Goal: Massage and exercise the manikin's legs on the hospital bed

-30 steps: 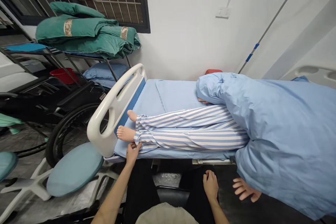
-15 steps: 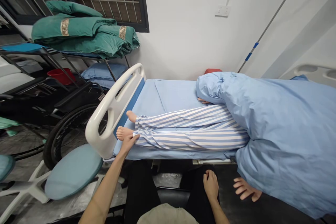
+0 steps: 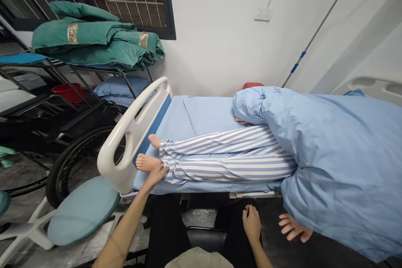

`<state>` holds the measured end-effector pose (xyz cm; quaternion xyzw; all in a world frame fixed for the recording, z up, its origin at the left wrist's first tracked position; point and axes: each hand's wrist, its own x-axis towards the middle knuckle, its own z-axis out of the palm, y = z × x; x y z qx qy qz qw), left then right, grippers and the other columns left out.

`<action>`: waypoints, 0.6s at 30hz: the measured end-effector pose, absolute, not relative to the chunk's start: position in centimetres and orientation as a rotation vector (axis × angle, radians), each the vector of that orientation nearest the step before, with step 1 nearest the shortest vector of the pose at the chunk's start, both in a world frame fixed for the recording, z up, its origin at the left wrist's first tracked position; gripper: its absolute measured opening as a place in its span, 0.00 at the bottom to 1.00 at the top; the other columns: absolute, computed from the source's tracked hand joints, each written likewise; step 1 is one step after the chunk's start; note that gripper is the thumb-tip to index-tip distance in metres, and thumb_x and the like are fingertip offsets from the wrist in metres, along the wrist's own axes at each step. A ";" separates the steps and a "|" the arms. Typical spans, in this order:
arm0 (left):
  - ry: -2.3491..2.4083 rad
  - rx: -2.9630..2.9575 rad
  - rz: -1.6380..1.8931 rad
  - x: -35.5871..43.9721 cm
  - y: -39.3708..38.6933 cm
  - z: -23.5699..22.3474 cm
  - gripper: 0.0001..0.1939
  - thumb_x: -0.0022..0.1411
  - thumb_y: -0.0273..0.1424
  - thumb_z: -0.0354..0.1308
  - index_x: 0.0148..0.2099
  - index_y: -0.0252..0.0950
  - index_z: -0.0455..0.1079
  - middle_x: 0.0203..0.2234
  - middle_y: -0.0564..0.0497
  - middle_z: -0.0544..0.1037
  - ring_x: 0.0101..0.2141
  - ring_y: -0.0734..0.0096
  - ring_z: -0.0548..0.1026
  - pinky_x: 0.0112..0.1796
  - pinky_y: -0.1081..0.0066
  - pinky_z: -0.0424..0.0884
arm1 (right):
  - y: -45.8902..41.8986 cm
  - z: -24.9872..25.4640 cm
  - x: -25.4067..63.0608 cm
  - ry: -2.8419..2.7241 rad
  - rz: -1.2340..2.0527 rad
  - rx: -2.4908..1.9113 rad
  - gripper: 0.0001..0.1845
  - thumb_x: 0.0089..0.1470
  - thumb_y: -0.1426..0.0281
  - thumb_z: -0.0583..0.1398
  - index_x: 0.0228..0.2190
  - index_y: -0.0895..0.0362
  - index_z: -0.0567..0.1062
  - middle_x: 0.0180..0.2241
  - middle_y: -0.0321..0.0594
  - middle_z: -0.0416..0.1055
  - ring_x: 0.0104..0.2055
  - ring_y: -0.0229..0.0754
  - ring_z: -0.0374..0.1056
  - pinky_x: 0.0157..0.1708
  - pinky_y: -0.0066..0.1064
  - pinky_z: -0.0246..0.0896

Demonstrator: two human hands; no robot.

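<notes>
On the bed lies a figure, seemingly a manikin, in blue-and-white striped trousers point(image 3: 226, 167). My left hand point(image 3: 157, 174) is at its near ankle, with thumb and fingers closed on the trouser cuff. Just left of that hand is the bare near foot point(image 3: 147, 162); the far foot point(image 3: 154, 141) lies behind it. A light blue quilt point(image 3: 333, 142) covers the upper body, and one manikin hand point(image 3: 294, 227) hangs out beneath its near edge. My right hand point(image 3: 251, 222) rests on my right thigh, fingers stretched out, holding nothing.
A white bed end board point(image 3: 109, 150) stands beyond the feet. Left of it are a wheelchair point(image 3: 63, 176) and a round teal stool point(image 3: 83, 211). Folded green quilts point(image 3: 97, 42) lie on a rack near the window. A drip pole point(image 3: 309, 46) leans at the back right.
My left hand has moved slightly up the leg, toward the knee. The near cuff sits higher and more of the ankle shows. My right hand stays on the thigh. The view has shifted slightly.
</notes>
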<state>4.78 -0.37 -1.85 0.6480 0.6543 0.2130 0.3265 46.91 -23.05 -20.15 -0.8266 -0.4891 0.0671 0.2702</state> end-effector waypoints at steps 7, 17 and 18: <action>1.811 1.924 0.220 5.7 0.0 -2.1 0.13 0.57 0.38 0.47 0.32 0.36 0.69 0.48 0.42 0.74 0.48 0.57 0.72 0.47 0.64 0.66 | -23.1 -19.9 46.9 -1.318 0.216 -2.245 0.11 0.53 0.63 0.47 0.29 0.52 0.66 0.32 0.42 0.70 0.39 0.50 0.67 0.39 0.37 0.59; 1.823 1.978 0.273 5.2 -0.8 -3.1 0.16 0.59 0.36 0.46 0.44 0.34 0.67 0.49 0.40 0.73 0.49 0.56 0.71 0.49 0.61 0.65 | -23.1 -20.0 47.0 -1.303 0.214 -2.220 0.11 0.53 0.63 0.47 0.29 0.52 0.67 0.32 0.41 0.70 0.39 0.50 0.67 0.38 0.36 0.59; 1.825 1.977 0.285 5.2 -0.7 -3.2 0.16 0.58 0.36 0.47 0.44 0.34 0.68 0.48 0.39 0.74 0.48 0.55 0.71 0.48 0.59 0.65 | -23.0 -20.0 46.9 -1.300 0.213 -2.216 0.11 0.52 0.63 0.47 0.29 0.52 0.66 0.31 0.41 0.70 0.39 0.50 0.67 0.38 0.36 0.59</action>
